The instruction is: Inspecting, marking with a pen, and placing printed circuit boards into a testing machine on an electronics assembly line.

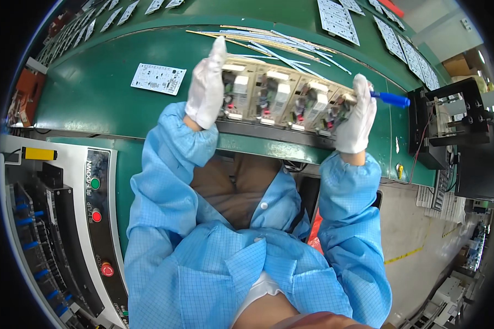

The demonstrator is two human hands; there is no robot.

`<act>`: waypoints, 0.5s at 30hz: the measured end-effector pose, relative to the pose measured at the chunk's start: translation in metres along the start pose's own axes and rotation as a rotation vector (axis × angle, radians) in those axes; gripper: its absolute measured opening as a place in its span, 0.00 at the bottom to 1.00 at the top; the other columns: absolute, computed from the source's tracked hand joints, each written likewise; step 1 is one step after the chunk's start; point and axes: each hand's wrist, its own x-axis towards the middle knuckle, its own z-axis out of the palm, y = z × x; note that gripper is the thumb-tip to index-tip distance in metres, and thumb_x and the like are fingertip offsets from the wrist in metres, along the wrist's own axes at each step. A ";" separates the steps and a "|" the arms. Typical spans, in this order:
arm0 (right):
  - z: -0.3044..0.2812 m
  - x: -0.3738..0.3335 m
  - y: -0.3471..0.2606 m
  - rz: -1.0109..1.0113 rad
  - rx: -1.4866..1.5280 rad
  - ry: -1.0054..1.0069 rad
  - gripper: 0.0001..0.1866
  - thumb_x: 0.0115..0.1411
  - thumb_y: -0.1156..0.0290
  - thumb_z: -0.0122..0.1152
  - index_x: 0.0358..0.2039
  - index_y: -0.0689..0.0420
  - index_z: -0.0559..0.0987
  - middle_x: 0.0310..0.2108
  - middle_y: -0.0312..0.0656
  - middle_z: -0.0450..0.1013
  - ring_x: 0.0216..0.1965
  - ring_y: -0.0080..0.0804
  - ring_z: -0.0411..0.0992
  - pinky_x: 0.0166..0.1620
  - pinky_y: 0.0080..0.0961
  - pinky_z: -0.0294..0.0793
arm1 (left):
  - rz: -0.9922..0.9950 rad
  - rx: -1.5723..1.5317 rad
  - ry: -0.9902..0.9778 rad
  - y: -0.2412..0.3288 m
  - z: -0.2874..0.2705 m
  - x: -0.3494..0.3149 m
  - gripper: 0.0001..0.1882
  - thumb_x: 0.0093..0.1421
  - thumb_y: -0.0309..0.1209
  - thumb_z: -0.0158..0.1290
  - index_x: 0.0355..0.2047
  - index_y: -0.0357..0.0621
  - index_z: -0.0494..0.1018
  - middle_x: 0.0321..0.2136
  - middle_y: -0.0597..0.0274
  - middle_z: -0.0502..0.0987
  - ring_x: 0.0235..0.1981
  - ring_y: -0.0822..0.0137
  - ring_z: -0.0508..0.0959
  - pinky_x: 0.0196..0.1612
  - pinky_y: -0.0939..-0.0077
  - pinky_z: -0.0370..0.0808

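In the head view I hold a cream panel of several joined circuit boards (pixel 297 90) up between my two white-gloved hands. White blocks, dark parts and small red parts stand on it, slightly blurred. My left hand (pixel 207 88) presses flat along its left end, fingers pointing away from me. My right hand (pixel 357 118) grips the right end. A blue pen (pixel 391 98) sticks out to the right from the fingers of that hand. Below the panel runs a dark strip along the bench's near edge; whether they touch I cannot tell.
Thin white and yellow strips (pixel 280 41) lie scattered behind the panel. A single white circuit board (pixel 158 78) rests left on the green bench (pixel 93 104). More boards line the far shelf. A black fixture (pixel 450 118) stands right; a machine panel with buttons (pixel 96 216) is at left.
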 end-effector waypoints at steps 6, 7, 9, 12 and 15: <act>-0.019 -0.040 -0.006 0.181 0.159 -0.056 0.15 0.67 0.69 0.44 0.47 0.65 0.72 0.41 0.49 0.69 0.44 0.41 0.69 0.50 0.29 0.67 | -0.062 -0.304 -0.236 -0.001 -0.025 -0.035 0.42 0.69 0.53 0.25 0.25 0.28 0.78 0.25 0.46 0.81 0.21 0.64 0.77 0.34 0.79 0.74; -0.021 -0.041 -0.005 0.257 0.244 -0.043 0.14 0.67 0.69 0.45 0.46 0.66 0.72 0.40 0.48 0.69 0.43 0.38 0.69 0.49 0.27 0.67 | -0.242 -0.377 -0.344 -0.005 -0.028 -0.037 0.42 0.69 0.54 0.23 0.26 0.30 0.79 0.26 0.49 0.81 0.22 0.64 0.76 0.34 0.80 0.74; -0.020 -0.035 -0.001 0.162 0.148 -0.029 0.13 0.66 0.68 0.47 0.43 0.65 0.72 0.37 0.44 0.69 0.39 0.31 0.68 0.45 0.24 0.67 | -0.158 -0.258 -0.191 -0.014 -0.021 -0.043 0.42 0.69 0.53 0.23 0.27 0.33 0.80 0.25 0.52 0.82 0.25 0.65 0.77 0.36 0.78 0.73; -0.003 -0.008 0.005 0.287 0.366 -0.018 0.12 0.65 0.65 0.51 0.39 0.61 0.74 0.32 0.38 0.68 0.33 0.25 0.65 0.37 0.22 0.65 | -0.121 0.001 -0.091 -0.026 -0.009 -0.023 0.32 0.70 0.46 0.27 0.41 0.31 0.75 0.34 0.47 0.79 0.36 0.54 0.76 0.45 0.71 0.71; 0.020 0.021 0.010 0.588 0.504 -0.065 0.13 0.62 0.61 0.55 0.38 0.58 0.74 0.27 0.35 0.64 0.29 0.24 0.60 0.34 0.21 0.63 | 0.113 0.283 -0.091 -0.025 -0.002 0.006 0.29 0.69 0.46 0.30 0.51 0.28 0.64 0.41 0.36 0.73 0.45 0.43 0.71 0.50 0.64 0.66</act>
